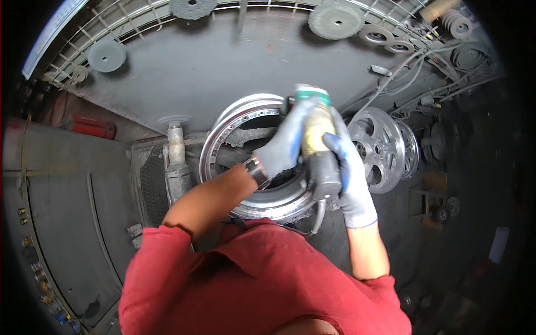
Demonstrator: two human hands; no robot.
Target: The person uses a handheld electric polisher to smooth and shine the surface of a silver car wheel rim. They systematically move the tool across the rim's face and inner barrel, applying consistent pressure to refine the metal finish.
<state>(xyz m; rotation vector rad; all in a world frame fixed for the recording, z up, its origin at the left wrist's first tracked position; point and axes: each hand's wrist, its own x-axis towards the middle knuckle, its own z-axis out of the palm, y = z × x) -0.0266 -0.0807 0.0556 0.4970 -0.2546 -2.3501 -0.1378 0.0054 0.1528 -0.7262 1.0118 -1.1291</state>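
Both my hands are closed around an angle grinder [324,173], which has a green head, a yellow-wrapped middle and a dark rear end with a cord coming out of it. My left hand [279,148], in a grey and blue work glove, grips it near the head. My right hand [353,181], gloved alike, wraps the body from the right side. Just beneath the tool sits a silver wheel rim [268,209], its far lip rising beyond my left hand. Whether the grinder touches the rim is hidden by my hands and the tool.
Another power tool [176,148] with a flat disc stands left of the rim. To the right lean spoked alloy wheels [385,151]. Round abrasive discs [335,21] hang along a wire rack at the back, near tangled cables [410,70]. A red cylinder [92,127] lies far left.
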